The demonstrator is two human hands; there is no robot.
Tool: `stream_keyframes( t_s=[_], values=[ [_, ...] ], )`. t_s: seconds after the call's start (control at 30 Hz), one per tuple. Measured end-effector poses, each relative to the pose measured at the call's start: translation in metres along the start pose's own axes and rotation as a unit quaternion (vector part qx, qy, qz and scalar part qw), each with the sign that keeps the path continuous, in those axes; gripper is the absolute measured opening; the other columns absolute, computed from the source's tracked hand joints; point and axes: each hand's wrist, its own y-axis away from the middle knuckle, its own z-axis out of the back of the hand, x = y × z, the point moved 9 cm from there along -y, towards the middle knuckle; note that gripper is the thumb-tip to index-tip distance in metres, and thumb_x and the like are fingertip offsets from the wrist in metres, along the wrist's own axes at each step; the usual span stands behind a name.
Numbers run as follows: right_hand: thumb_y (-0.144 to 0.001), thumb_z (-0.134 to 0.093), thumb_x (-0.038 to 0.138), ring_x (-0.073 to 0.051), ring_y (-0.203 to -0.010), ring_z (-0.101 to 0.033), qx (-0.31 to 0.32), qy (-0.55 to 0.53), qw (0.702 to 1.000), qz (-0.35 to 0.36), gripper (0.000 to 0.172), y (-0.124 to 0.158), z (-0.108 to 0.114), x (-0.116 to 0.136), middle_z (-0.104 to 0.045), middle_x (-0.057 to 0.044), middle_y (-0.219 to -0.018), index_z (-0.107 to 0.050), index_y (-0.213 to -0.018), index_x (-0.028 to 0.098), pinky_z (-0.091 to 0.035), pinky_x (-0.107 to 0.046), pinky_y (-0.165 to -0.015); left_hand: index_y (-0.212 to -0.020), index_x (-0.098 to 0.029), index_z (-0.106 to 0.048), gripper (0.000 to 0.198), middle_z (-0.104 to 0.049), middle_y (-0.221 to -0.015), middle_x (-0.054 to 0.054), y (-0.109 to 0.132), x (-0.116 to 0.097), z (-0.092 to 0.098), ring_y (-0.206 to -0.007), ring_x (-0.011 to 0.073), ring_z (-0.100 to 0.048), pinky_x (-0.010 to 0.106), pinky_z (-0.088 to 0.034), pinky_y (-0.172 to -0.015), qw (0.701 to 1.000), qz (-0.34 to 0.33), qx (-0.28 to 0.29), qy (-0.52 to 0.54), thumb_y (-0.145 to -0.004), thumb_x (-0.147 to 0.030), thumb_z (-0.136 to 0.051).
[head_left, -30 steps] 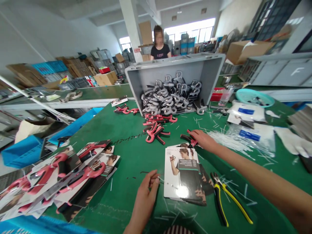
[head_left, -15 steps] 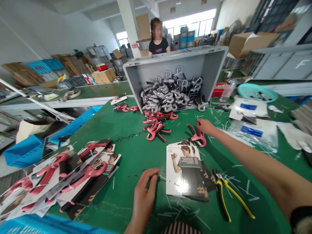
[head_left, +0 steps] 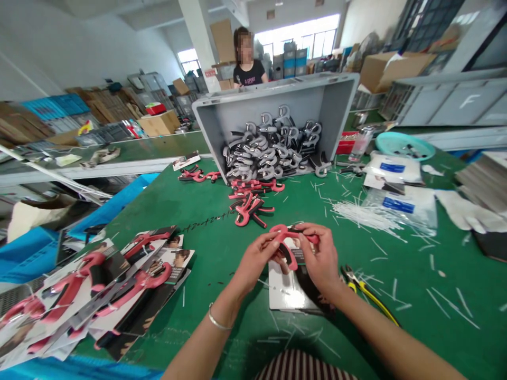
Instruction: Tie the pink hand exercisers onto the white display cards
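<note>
Both hands now meet over the stack of printed cards (head_left: 283, 294). The right hand (head_left: 321, 259), stretched out beyond the cards half a second ago, has drawn back gripping the red grip trainer (head_left: 283, 233), and the left hand (head_left: 255, 259) has risen off the green counter (head_left: 206, 211) to pinch its other end. The trainer is held just above the cards, with yellow-handled pliers (head_left: 372, 297) lying just to their right.

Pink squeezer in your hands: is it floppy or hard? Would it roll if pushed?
Probably hard: the pink squeezer holds its V shape between the left hand and right hand. It likely would not roll, since similar ones lie flat on the green table. It seems light, as fingertips alone hold it up.
</note>
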Motion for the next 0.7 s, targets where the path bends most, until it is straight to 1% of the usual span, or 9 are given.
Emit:
stream_keyframes(
  t_s=[0.07,0.13,0.2,0.3,0.33,0.4,0.47,0.53,0.7],
  values=[
    [-0.094,-0.053,0.021,-0.022,-0.111,-0.056,0.01,0.005,1.0,-0.023,0.01,0.018,-0.003,-0.006,-0.06,-0.008,-0.114,-0.051,-0.104,0.023,-0.043,-0.042,-0.098,-0.121,-0.018,-0.062,0.042,-0.07,-0.102,0.007,-0.005,-0.005,0.012,-0.083,0.0178,-0.065,0.03,-0.051,-0.076,0.996,-0.027,-0.001,-0.082,-0.086,-0.042,-0.064],
    [-0.095,-0.051,0.021,-0.023,-0.115,-0.054,0.04,0.024,0.998,-0.035,0.014,0.039,-0.003,-0.012,-0.058,-0.009,-0.118,-0.053,-0.109,0.023,-0.04,-0.044,-0.101,-0.119,-0.021,-0.063,0.039,-0.068,-0.114,0.007,-0.006,-0.007,0.012,-0.097,0.02,-0.063,0.031,-0.049,-0.084,0.984,-0.048,0.034,-0.171,-0.086,-0.04,-0.065],
    [-0.096,-0.049,0.021,-0.024,-0.115,-0.053,0.075,0.045,0.995,-0.045,0.018,0.061,0.001,-0.019,-0.058,-0.009,-0.118,-0.054,-0.113,0.024,-0.041,-0.044,-0.1,-0.116,-0.025,-0.066,0.032,-0.068,-0.117,0.004,-0.002,-0.004,0.003,-0.103,0.0209,-0.061,0.033,-0.045,-0.091,0.957,-0.07,0.092,-0.265,-0.087,-0.038,-0.064],
    [-0.097,-0.049,0.023,-0.025,-0.112,-0.052,0.13,0.103,0.984,-0.06,0.018,0.092,0.011,-0.031,-0.059,-0.008,-0.116,-0.055,-0.113,0.026,-0.04,-0.047,-0.097,-0.107,-0.029,-0.072,0.022,-0.072,-0.109,0.001,0.004,0.006,-0.013,-0.1,0.02,-0.06,0.035,-0.038,-0.095,0.904,-0.112,0.156,-0.383,-0.09,-0.036,-0.059],
    [-0.096,-0.049,0.023,-0.026,-0.113,-0.051,0.145,0.123,0.98,-0.061,0.018,0.1,0.014,-0.034,-0.058,-0.008,-0.117,-0.055,-0.113,0.026,-0.038,-0.048,-0.098,-0.105,-0.029,-0.073,0.021,-0.073,-0.105,0.0,0.005,0.009,-0.014,-0.099,0.0195,-0.06,0.035,-0.037,-0.095,0.894,-0.125,0.156,-0.402,-0.091,-0.035,-0.058],
    [-0.096,-0.05,0.023,-0.027,-0.117,-0.049,0.169,0.151,0.972,-0.064,0.017,0.111,0.018,-0.039,-0.057,-0.007,-0.121,-0.055,-0.112,0.026,-0.035,-0.051,-0.102,-0.102,-0.028,-0.073,0.02,-0.074,-0.101,0.0,0.001,0.011,-0.009,-0.096,0.0188,-0.061,0.035,-0.037,-0.093,0.891,-0.139,0.123,-0.415,-0.093,-0.033,-0.056],
    [-0.096,-0.049,0.023,-0.027,-0.12,-0.047,0.187,0.161,0.966,-0.069,0.018,0.114,0.017,-0.041,-0.054,-0.008,-0.125,-0.053,-0.113,0.025,-0.033,-0.051,-0.104,-0.101,-0.027,-0.073,0.02,-0.074,-0.098,0.0,-0.005,0.009,-0.001,-0.094,0.0187,-0.06,0.034,-0.038,-0.091,0.894,-0.144,0.074,-0.418,-0.093,-0.031,-0.056],
    [-0.094,-0.05,0.021,-0.027,-0.12,-0.047,0.207,0.17,0.961,-0.071,0.022,0.111,0.012,-0.042,-0.054,-0.009,-0.125,-0.051,-0.116,0.024,-0.035,-0.05,-0.104,-0.099,-0.025,-0.073,0.02,-0.073,-0.097,0.001,-0.011,0.007,0.003,-0.093,0.0188,-0.06,0.034,-0.04,-0.089,0.895,-0.145,0.045,-0.42,-0.093,-0.029,-0.055],
    [-0.089,-0.053,0.02,-0.03,-0.111,-0.054,0.248,0.238,0.937,-0.064,0.042,0.09,-0.006,-0.044,-0.057,-0.013,-0.12,-0.045,-0.13,0.019,-0.043,-0.048,-0.098,-0.104,-0.023,-0.07,0.023,-0.072,-0.103,0.002,-0.011,0.01,-0.011,-0.098,0.0194,-0.06,0.033,-0.043,-0.092,0.893,-0.115,0.063,-0.431,-0.092,-0.021,-0.051]
  ],
)
